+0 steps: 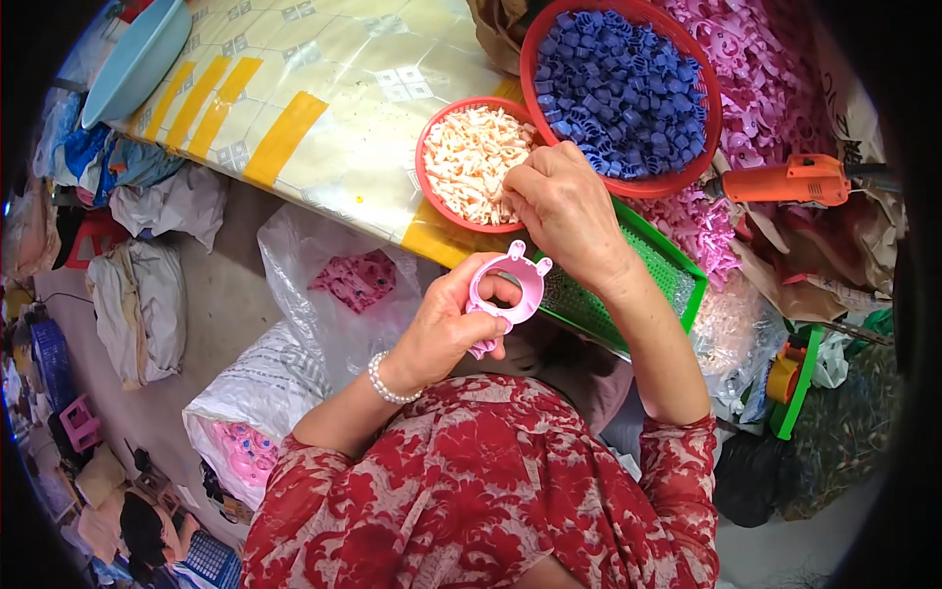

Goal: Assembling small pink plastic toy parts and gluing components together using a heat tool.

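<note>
Left hand point(442, 329), just off the worktop's point(334, 108) near edge, grip closed around a pink ring-shaped plastic piece point(510, 287). Large red basket of blue parts point(620, 88) by the far edge. Small red basket of pale parts point(471, 162) at the near edge; right hand point(567, 208) reaches in, fingertips pinched, contents hidden.

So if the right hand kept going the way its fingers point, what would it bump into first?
Most likely the pale cream pieces in the small red basket. The right hand already reaches over that basket's rim, fingertips at or just above the pile; depth is unclear.
</note>
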{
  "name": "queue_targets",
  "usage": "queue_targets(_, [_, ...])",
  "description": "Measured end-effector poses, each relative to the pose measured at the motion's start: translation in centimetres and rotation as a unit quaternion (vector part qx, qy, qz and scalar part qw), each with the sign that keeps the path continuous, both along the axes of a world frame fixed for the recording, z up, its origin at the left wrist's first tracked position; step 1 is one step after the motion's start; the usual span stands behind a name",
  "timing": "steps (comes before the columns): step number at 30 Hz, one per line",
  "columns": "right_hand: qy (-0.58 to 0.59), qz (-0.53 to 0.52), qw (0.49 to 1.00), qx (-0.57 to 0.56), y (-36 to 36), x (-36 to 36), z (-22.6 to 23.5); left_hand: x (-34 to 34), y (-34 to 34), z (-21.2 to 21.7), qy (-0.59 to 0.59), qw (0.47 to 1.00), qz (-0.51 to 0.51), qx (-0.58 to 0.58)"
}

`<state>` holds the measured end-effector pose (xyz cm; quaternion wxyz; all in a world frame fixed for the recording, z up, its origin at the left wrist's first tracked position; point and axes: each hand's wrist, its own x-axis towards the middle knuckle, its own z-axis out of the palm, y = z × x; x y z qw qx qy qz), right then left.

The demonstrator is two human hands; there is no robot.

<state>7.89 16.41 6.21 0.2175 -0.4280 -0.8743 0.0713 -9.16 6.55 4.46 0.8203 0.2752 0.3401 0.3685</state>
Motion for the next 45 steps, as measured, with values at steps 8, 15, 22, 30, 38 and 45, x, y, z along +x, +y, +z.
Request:
queue_targets(8, [0.09, -0.014, 0.994, 0.062, -0.6, 1.0, 0.6, 0.2, 0.4, 0.8, -0.012, 0.993, 0.113, 0.02])
queue_targets(15, [0.227, -0.034, 0.972, -0.04, -5.5, 2.4, 3.1, 1.3, 1.3, 1.3, -0.023, 0.988, 0.15, 0.025])
queue_targets(22, [0.265, -0.068, 0.958, -0.083, -9.5, 4.1, 2.5, 5.0, 1.0, 1.5, -0.018, 0.991, 0.131, -0.015])
queue_targets(30, [0.31, -0.103, 0.936, -0.134, -11.7, 6.3, 1.4, 7.1, 0.5, 1.1, -0.057, 0.994, 0.088, -0.044])
queue_targets(38, [0.263, -0.098, 0.958, -0.051, -12.6, 7.1, 1.6, 8.0, 0.3, 2.0, -0.035, 0.997, 0.05, -0.052])
queue_targets(45, [0.193, -0.092, 0.977, -0.004, -13.1, 7.0, 2.2, 8.4, -0.2, 2.0, -0.037, 0.997, 0.058, -0.035])
